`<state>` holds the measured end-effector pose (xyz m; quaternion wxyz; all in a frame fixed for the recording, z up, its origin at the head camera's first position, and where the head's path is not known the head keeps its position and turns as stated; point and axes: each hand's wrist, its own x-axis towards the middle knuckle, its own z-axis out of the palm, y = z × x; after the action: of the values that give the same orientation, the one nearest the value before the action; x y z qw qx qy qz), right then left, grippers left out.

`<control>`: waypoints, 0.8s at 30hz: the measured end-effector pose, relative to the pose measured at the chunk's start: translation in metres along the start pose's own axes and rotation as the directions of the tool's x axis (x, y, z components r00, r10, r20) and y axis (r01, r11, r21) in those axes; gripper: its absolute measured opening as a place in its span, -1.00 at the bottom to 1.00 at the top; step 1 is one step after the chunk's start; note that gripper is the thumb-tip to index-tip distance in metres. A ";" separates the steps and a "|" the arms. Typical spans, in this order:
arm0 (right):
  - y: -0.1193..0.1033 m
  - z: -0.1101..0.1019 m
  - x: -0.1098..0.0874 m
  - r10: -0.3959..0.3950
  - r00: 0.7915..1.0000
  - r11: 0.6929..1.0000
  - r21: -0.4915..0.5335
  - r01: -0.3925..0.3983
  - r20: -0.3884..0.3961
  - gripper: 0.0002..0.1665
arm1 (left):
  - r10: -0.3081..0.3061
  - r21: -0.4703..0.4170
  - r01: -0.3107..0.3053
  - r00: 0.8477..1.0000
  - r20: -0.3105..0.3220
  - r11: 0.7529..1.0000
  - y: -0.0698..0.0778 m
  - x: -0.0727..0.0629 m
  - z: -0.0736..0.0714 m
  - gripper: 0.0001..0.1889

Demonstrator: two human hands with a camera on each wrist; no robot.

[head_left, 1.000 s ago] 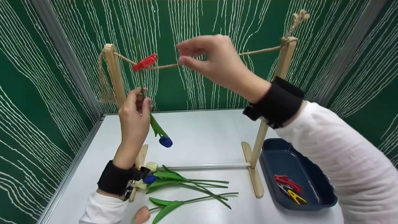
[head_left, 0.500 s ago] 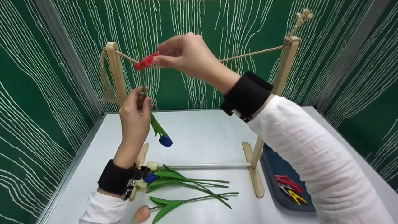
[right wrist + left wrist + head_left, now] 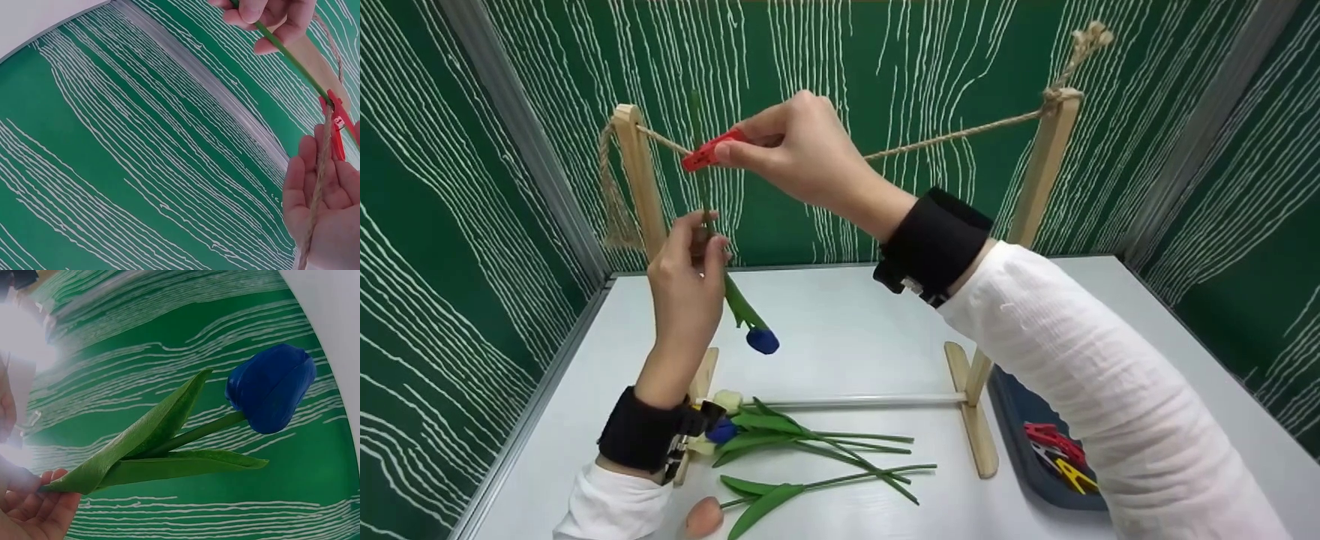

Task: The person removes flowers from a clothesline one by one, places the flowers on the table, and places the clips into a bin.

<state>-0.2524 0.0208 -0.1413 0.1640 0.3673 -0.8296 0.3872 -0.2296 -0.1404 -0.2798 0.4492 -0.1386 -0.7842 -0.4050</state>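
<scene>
My left hand point(image 3: 688, 277) pinches the green stem of a blue artificial tulip point(image 3: 763, 341), which hangs with its bloom downward. In the left wrist view the tulip point(image 3: 273, 389) shows its bloom and two leaves beyond the fingertips. Higher up, a red clothespin point(image 3: 703, 156) sits on the rope point(image 3: 960, 134) where the stem crosses it. My right hand point(image 3: 802, 154) holds the clothespin's handle end between thumb and fingers. The right wrist view has the clothespin point(image 3: 338, 121) at the stem and rope, with the rope passing in front of the right hand point(image 3: 326, 197).
Wooden posts point(image 3: 1046, 172) carry the rope. Several artificial tulips lie on the white table point(image 3: 825, 322), among them a peach one point(image 3: 705, 517). A dark blue bin point(image 3: 1035, 420), partly behind the right sleeve, holds red, yellow and grey clothespins.
My right hand has moved left to the clothespin on the rope and taken hold of its handle end. The left hand keeps its pinch on the stem, almost unmoved.
</scene>
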 end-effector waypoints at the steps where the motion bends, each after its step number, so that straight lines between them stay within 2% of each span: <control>1: 0.000 0.000 -0.001 0.004 1.000 1.000 0.004 -0.004 -0.004 -0.66 | -0.006 -0.001 0.006 1.000 0.000 1.000 0.000 0.000 0.000 -0.74; 6: 0.000 -0.001 -0.003 0.029 0.999 0.999 0.014 -0.029 -0.022 -0.68 | -0.009 -0.004 0.009 1.000 0.007 1.000 0.000 -0.001 0.001 -0.73; 13: -0.001 -0.003 -0.004 0.026 0.998 1.000 0.014 -0.026 -0.054 -0.71 | 0.000 -0.006 0.000 1.000 0.004 1.000 0.001 -0.001 0.001 -0.74; 19: -0.001 -0.005 -0.004 0.030 0.995 0.996 0.090 -0.021 -0.096 -0.71 | 0.013 -0.007 -0.013 1.000 -0.001 1.000 0.000 -0.001 0.001 -0.75; 24: -0.002 -0.009 -0.005 0.001 0.991 0.989 0.148 0.019 -0.131 -0.71 | 0.017 -0.008 -0.017 1.000 -0.003 1.000 0.000 -0.002 0.003 -0.74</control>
<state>-0.2482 0.0289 -0.1375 0.1918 0.3560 -0.7843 0.4705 -0.2306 -0.1380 -0.2820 0.4531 -0.1465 -0.7807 -0.4046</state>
